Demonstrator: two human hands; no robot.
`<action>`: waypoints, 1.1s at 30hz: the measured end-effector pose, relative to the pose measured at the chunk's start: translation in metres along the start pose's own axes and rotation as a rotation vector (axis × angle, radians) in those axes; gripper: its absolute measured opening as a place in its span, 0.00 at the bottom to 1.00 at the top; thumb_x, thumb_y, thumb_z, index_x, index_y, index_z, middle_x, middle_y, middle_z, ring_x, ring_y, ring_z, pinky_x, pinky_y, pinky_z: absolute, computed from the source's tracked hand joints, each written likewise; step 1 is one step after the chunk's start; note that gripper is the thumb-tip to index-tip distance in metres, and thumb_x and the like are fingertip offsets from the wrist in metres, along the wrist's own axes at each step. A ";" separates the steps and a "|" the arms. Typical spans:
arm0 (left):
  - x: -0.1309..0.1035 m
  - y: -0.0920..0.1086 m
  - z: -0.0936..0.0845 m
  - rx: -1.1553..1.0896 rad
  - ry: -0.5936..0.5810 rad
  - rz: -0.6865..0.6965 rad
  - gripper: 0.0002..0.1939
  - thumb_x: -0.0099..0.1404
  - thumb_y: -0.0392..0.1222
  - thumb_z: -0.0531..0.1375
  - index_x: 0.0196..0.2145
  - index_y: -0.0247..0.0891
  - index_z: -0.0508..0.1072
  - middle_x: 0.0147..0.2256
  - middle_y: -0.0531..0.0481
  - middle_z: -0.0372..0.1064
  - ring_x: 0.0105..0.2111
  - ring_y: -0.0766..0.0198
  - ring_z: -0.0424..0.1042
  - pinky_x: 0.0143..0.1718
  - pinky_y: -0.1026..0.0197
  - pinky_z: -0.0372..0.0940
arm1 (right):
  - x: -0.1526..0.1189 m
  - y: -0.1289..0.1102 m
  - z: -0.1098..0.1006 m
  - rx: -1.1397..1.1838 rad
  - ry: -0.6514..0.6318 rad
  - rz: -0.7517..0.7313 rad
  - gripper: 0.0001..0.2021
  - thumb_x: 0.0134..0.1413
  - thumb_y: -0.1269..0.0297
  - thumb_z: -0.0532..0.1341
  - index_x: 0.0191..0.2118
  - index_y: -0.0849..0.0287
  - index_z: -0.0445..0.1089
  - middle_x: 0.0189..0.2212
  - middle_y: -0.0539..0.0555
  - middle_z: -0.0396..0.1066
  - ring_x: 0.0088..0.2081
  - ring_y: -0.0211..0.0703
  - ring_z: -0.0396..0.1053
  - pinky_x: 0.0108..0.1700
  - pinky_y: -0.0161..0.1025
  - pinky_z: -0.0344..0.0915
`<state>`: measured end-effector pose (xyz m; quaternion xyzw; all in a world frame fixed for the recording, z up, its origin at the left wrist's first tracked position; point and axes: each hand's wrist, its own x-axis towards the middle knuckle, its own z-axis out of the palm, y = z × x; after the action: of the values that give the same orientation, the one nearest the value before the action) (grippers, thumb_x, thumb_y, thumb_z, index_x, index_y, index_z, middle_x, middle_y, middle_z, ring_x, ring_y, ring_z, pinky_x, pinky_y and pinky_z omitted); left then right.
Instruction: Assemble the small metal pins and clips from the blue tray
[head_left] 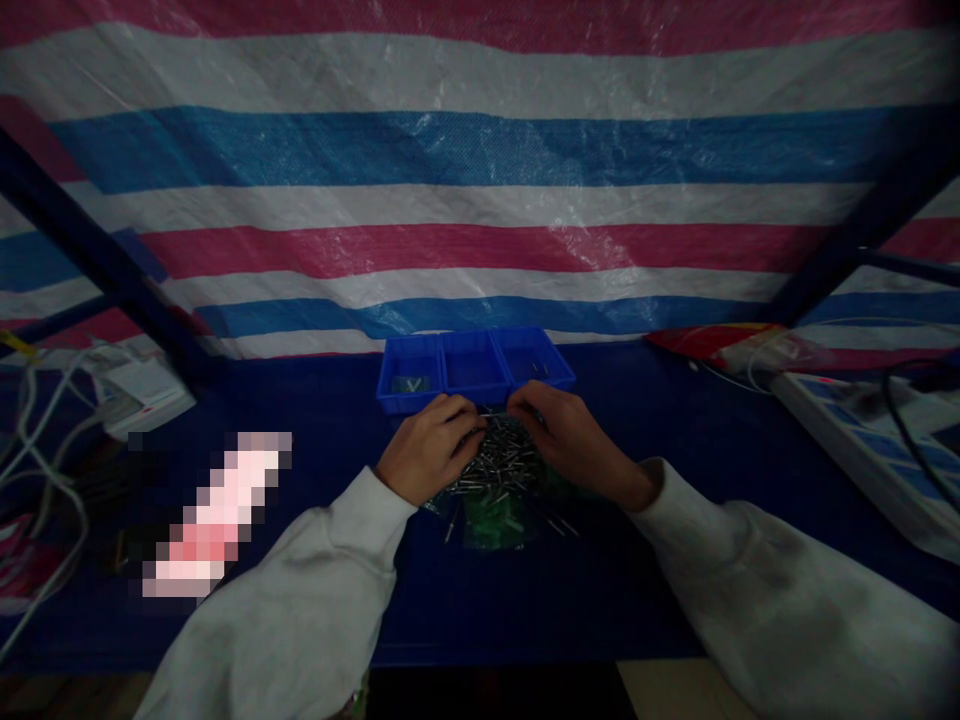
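A heap of thin, shiny metal pins (pixel 501 455) lies on the blue tabletop between my hands. My left hand (pixel 435 448) rests at the heap's left edge, fingers curled and pressed together. On the other side, my right hand (pixel 564 432) is closed in a pinch above the heap's far right edge. Whatever either hand's fingertips hold is too small or hidden to make out. Green plastic packaging (pixel 493 522) lies under the near side of the heap. Just beyond my hands stands a blue three-compartment tray (pixel 474 385), with a small clear packet (pixel 411 384) in its left compartment and a few pins in its right one.
Tangled white cables (pixel 37 440) and a white box (pixel 146 395) occupy the left side. A pixelated patch covers something near my left forearm. At right lie a red package (pixel 712 345) and a long white box (pixel 862 450). Striped sheeting (pixel 480 150) hangs behind the table.
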<state>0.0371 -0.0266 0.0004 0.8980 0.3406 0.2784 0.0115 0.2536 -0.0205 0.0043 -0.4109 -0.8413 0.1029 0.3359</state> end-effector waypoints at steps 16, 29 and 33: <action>-0.002 -0.001 0.004 -0.068 0.118 0.041 0.09 0.72 0.39 0.54 0.45 0.38 0.71 0.39 0.48 0.74 0.40 0.62 0.74 0.45 0.57 0.71 | -0.002 -0.013 0.002 0.073 -0.035 -0.003 0.05 0.64 0.71 0.55 0.37 0.59 0.68 0.33 0.52 0.71 0.35 0.40 0.70 0.39 0.38 0.63; -0.001 0.002 0.003 -0.013 0.076 0.061 0.10 0.72 0.35 0.53 0.46 0.38 0.72 0.41 0.46 0.71 0.42 0.61 0.72 0.43 0.57 0.71 | -0.003 -0.016 0.000 0.117 -0.119 0.048 0.05 0.59 0.72 0.58 0.32 0.60 0.69 0.24 0.48 0.68 0.24 0.34 0.63 0.28 0.33 0.56; 0.000 0.003 0.002 0.000 0.109 0.057 0.09 0.72 0.38 0.54 0.41 0.37 0.74 0.39 0.47 0.72 0.40 0.61 0.71 0.44 0.56 0.70 | -0.003 -0.020 -0.004 0.214 -0.140 0.092 0.06 0.61 0.68 0.57 0.33 0.60 0.70 0.25 0.48 0.69 0.25 0.35 0.64 0.28 0.33 0.57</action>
<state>0.0395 -0.0284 -0.0009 0.8906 0.3152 0.3274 -0.0148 0.2453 -0.0361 0.0144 -0.4025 -0.8273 0.2356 0.3131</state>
